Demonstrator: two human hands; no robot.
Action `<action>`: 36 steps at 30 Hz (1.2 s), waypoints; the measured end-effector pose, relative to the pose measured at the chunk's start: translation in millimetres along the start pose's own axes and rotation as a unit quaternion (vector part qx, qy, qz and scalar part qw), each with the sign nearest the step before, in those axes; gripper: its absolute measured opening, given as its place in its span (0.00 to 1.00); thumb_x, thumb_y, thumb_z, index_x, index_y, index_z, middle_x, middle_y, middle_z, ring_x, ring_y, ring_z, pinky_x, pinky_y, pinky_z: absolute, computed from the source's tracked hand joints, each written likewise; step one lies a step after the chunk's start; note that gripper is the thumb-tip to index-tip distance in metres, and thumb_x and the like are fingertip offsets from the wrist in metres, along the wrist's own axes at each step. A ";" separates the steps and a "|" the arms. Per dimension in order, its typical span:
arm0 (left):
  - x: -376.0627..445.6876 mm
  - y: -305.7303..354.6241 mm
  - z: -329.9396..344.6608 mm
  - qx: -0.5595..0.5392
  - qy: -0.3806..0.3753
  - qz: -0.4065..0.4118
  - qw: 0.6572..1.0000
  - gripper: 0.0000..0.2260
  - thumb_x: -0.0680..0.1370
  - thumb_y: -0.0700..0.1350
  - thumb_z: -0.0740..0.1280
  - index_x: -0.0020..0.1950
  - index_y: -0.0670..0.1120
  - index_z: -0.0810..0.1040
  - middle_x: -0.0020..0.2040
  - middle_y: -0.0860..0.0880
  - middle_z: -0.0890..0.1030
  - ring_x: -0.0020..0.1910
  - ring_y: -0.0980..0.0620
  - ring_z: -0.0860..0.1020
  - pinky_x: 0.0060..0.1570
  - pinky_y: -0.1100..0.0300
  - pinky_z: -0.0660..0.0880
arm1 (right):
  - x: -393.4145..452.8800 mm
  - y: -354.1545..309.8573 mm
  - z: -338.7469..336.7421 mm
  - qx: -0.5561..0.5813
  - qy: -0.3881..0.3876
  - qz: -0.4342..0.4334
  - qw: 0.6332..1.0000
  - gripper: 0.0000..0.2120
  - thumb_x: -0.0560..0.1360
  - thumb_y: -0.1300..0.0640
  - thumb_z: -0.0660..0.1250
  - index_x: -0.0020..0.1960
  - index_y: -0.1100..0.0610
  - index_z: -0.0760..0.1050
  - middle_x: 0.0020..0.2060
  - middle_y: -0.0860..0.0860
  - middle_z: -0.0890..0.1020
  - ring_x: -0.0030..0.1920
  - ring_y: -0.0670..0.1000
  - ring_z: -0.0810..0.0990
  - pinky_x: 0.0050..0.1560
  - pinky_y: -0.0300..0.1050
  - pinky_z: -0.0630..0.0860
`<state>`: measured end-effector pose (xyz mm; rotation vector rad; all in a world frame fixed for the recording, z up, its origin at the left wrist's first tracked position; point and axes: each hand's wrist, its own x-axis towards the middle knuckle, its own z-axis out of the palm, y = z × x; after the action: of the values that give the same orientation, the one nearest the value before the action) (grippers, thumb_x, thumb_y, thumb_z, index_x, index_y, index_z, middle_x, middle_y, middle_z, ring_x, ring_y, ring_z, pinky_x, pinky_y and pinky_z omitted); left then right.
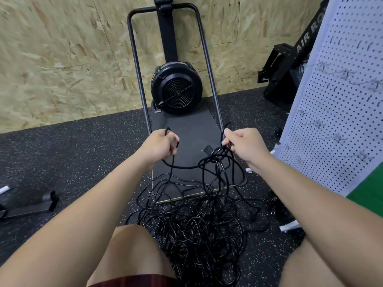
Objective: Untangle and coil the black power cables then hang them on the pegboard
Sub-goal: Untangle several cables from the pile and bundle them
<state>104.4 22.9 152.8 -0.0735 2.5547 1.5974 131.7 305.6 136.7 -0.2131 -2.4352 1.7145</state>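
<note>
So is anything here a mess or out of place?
Yes: a big snarl of black power cables lies heaped on the floor. The left hand and right hand each grip strands, with a knot hanging between them.

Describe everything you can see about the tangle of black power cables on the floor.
The black power cables are thin, glossy, rubber-looking cords heaped in a dense knot of loops on the speckled floor between the person's knees. Some loops spill onto the dark platform of the exercise machine. Strands rise from the heap to both hands: the left hand grips one strand, the right hand holds a knotted bunch. None are coiled or hung yet.
</note>
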 end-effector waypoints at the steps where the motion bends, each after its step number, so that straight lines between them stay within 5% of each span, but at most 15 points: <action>1: 3.7 -2.7 -5.5 0.039 0.026 0.016 0.999 0.14 0.88 0.45 0.57 0.57 0.41 0.81 0.34 0.45 0.83 0.30 0.49 0.74 0.35 0.56 0.70 | -0.8 3.1 1.4 0.007 0.004 0.013 1.000 0.22 0.86 0.47 0.69 0.39 0.57 0.88 0.25 0.47 0.77 0.31 0.49 0.74 0.43 0.45 0.73; 7: 11.2 -16.6 -46.9 0.180 0.064 0.024 0.981 0.15 0.88 0.45 0.58 0.54 0.39 0.82 0.37 0.41 0.85 0.32 0.47 0.76 0.35 0.56 0.69 | 8.0 24.2 -4.3 0.061 0.112 0.121 0.984 0.21 0.84 0.52 0.66 0.39 0.64 0.85 0.27 0.51 0.82 0.30 0.53 0.78 0.42 0.50 0.78; 12: 13.4 -39.7 -92.1 0.255 0.097 0.013 0.962 0.15 0.90 0.47 0.59 0.51 0.43 0.80 0.43 0.42 0.84 0.37 0.45 0.78 0.37 0.52 0.72 | 22.3 35.0 -30.4 0.068 0.177 0.144 0.971 0.19 0.83 0.52 0.66 0.37 0.59 0.82 0.34 0.53 0.85 0.32 0.53 0.79 0.43 0.50 0.78; 17: 15.4 -45.1 -104.3 0.191 0.125 0.011 0.974 0.16 0.90 0.49 0.59 0.53 0.44 0.82 0.41 0.41 0.85 0.36 0.46 0.79 0.40 0.51 0.72 | 22.9 34.2 -24.4 0.075 0.111 0.125 0.983 0.21 0.83 0.48 0.68 0.38 0.61 0.81 0.25 0.50 0.77 0.26 0.52 0.73 0.40 0.48 0.74; 21: 12.6 -29.3 -76.9 0.181 0.107 0.045 0.977 0.14 0.89 0.45 0.59 0.52 0.45 0.83 0.36 0.43 0.86 0.33 0.47 0.78 0.36 0.54 0.71 | 19.3 29.4 -5.8 0.064 0.037 0.074 0.994 0.23 0.83 0.45 0.67 0.41 0.62 0.84 0.34 0.57 0.80 0.27 0.50 0.74 0.39 0.47 0.76; 27: 12.8 -17.1 -42.2 0.138 0.074 0.052 0.986 0.14 0.89 0.45 0.58 0.54 0.43 0.82 0.35 0.43 0.86 0.30 0.51 0.77 0.36 0.56 0.72 | 11.3 20.7 2.5 0.147 -0.082 0.026 0.985 0.13 0.82 0.61 0.64 0.42 0.61 0.83 0.41 0.61 0.79 0.32 0.48 0.71 0.39 0.46 0.70; 32: 5.0 8.2 -14.8 -0.038 0.004 0.037 0.999 0.12 0.88 0.44 0.63 0.61 0.38 0.83 0.38 0.44 0.83 0.29 0.52 0.71 0.29 0.60 0.65 | 0.8 -19.7 0.3 0.216 -0.091 -0.038 0.971 0.11 0.85 0.59 0.64 0.45 0.58 0.80 0.38 0.54 0.79 0.33 0.48 0.67 0.39 0.47 0.68; 36: -13.8 51.8 9.1 -0.123 -0.124 0.080 0.981 0.11 0.84 0.44 0.72 0.66 0.46 0.86 0.42 0.46 0.82 0.30 0.53 0.64 0.30 0.59 0.55 | -2.5 -74.7 4.0 0.236 -0.092 -0.098 0.962 0.13 0.88 0.56 0.66 0.48 0.60 0.82 0.37 0.54 0.80 0.30 0.48 0.66 0.35 0.46 0.69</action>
<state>113.2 53.4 196.9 0.2980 2.2160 1.8412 131.3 276.4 205.6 0.2469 -1.9864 2.2275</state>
